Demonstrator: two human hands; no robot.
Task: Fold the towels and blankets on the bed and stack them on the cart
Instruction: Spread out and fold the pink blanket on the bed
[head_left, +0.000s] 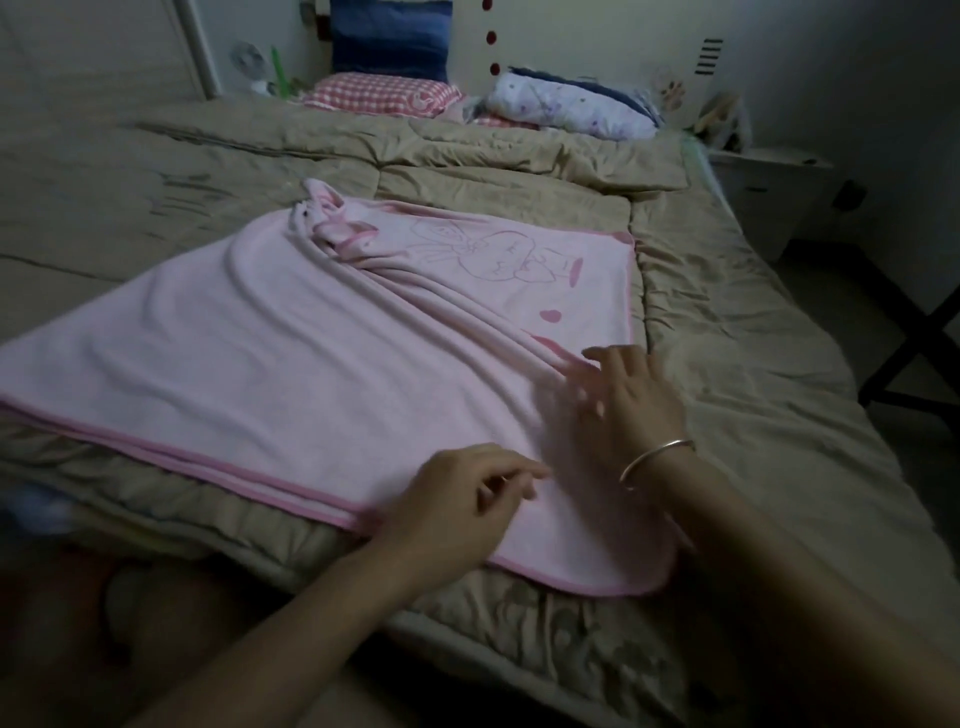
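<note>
Tan bed (737, 332) holds a pink blanket (311, 364). Right hand (634, 397) rests on its folds, fingers spread wide. Left hand (457, 501) hangs over the blanket, fingers loosely curled, seemingly holding nothing.

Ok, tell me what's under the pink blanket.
The pink blanket lies on a tan quilt, which shows past its edges on every side. At the near edge, a second layer of the blanket peeks out. Anything else beneath its bunched folds is covered and cannot be seen.

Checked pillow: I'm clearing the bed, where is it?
In the head view, the checked pillow lies at the far end of the bed, left of centre, below a blue cushion, beside a flowered roll.
</note>
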